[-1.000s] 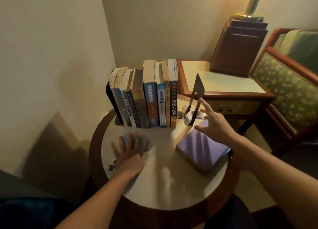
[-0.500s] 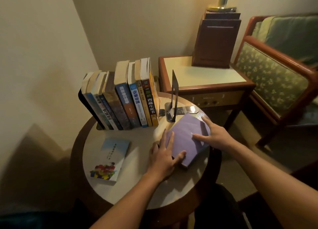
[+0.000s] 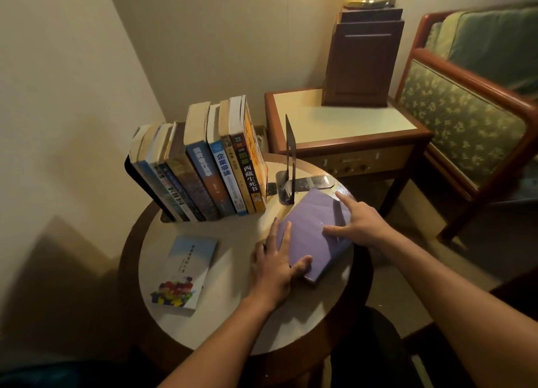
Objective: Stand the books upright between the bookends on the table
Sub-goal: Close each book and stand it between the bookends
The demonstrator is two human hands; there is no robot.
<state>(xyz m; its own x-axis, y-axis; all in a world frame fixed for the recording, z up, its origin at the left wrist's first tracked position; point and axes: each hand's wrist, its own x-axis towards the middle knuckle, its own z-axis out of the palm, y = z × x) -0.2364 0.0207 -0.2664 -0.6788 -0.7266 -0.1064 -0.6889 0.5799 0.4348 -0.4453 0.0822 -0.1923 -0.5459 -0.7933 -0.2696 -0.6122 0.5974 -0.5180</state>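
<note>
On a round table (image 3: 233, 323), a thin illustrated book (image 3: 182, 274) lies flat at near left. A person's left hand (image 3: 272, 266), fingers spread, presses the left edge of a purple book (image 3: 314, 236) lying flat at right. The right hand (image 3: 359, 223) rests splayed on its cover. Beyond, a row of books (image 3: 201, 169) leans on the left bookend (image 3: 136, 178), with the right bookend (image 3: 289, 160) standing apart.

The left hand (image 3: 273, 266) is off the thin booklet (image 3: 183, 271) near the bench's left edge and now lies on the purple book (image 3: 311, 236); the right hand (image 3: 361, 224) drops from the bookend (image 3: 289, 160) onto the same book.
</note>
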